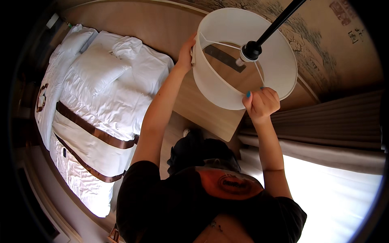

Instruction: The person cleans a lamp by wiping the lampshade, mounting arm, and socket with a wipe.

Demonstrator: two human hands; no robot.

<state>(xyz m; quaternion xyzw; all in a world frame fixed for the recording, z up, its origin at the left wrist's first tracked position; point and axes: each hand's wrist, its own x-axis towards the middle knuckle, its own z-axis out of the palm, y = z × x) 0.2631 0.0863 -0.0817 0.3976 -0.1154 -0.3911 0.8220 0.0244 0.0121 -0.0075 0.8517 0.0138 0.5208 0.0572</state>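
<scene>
A white drum lampshade point(218, 91) hangs from a black rod point(281, 21) before me, with a light bulb point(240, 62) at its centre and thin white spokes inside. My left hand point(186, 54) presses a pale folded cloth point(192, 57) against the shade's outer left side; its fingers are partly hidden behind the shade. My right hand point(263, 103) is closed at the shade's near right rim, thumb and fingertips with blue nails at the edge. Whether it pinches only the rim or also something else cannot be told.
A wooden tabletop point(209, 120) lies below the shade. On the left is a bed with rumpled white bedding point(100, 106), a pillow point(95, 68) and a brown-edged runner point(94, 139). Grey-brown curtains point(328, 124) and a bright window point(328, 197) are on the right. A painted wall covering point(316, 45) is behind.
</scene>
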